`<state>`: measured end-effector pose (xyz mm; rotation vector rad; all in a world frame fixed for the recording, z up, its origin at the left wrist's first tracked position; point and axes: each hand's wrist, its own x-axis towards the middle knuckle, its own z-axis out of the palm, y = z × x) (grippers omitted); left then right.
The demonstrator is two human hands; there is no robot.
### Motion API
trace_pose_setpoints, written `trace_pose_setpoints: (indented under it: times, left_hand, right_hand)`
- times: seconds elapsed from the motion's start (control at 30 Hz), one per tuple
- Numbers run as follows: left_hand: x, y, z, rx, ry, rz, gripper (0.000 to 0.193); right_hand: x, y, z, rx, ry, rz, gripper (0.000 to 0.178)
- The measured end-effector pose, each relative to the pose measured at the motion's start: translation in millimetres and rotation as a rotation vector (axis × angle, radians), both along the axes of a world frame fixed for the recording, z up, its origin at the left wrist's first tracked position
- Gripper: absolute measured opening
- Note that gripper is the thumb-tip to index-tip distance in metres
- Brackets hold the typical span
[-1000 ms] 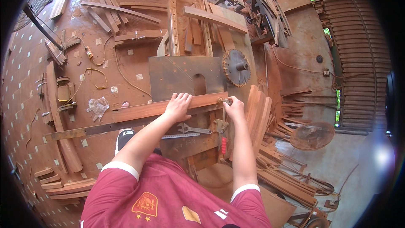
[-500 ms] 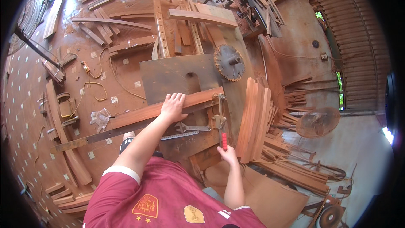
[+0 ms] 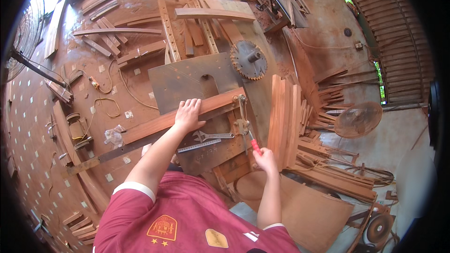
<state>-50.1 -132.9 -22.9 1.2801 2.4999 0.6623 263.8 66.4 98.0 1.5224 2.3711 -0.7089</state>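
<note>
A reddish-brown wooden board [image 3: 215,105] lies across the metal saw table [image 3: 178,80]. My left hand [image 3: 188,116] grips it near the middle, fingers over the far edge and thumb on the near side. At the board's right end stands a metal toggle clamp [image 3: 242,124]. My right hand [image 3: 266,160] is closed around its red handle [image 3: 256,147], which tilts toward the lower right. An adjustable wrench [image 3: 213,136] and a steel ruler [image 3: 199,145] lie just in front of the board. A long dark metal bar [image 3: 105,156] runs along the board's near side.
Beyond the table's right corner is a toothed circular saw blade [image 3: 249,60]. Stacked planks [image 3: 283,117] stand to the right. A clear plastic bag [image 3: 114,136] and a yellow cable [image 3: 107,99] are on the tiled floor at left, with more timber behind.
My right hand has moved right and slightly up with the red handle, which has swung from nearly upright to a slant. My left hand stays on the board; the whole view has shifted a little.
</note>
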Motion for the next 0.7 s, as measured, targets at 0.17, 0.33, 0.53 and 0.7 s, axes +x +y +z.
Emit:
trace_pose_setpoints:
  times: [0.17, 0.33, 0.53, 0.7]
  left_hand:
    - [1.2, 2.6, 3.9, 0.003, 0.003, -0.007, 0.094]
    - [3.2, 0.8, 1.7, 0.025, 0.001, 0.013, 0.094]
    - [3.2, 0.1, -1.4, 0.055, 0.013, 0.021, 0.093]
    - [2.7, 1.3, 0.2, 0.016, 0.009, 0.016, 0.094]
  right_hand:
    - [-20.3, 12.5, -53.1, 0.068, -0.013, 0.029, 0.044]
    - [-27.5, -2.5, -98.7, 0.239, 0.125, -0.09, 0.032]
    - [-32.5, -7.6, -89.8, 0.251, 0.158, -0.068, 0.031]
    - [-34.7, -6.4, -89.0, 0.197, 0.169, -0.081, 0.03]
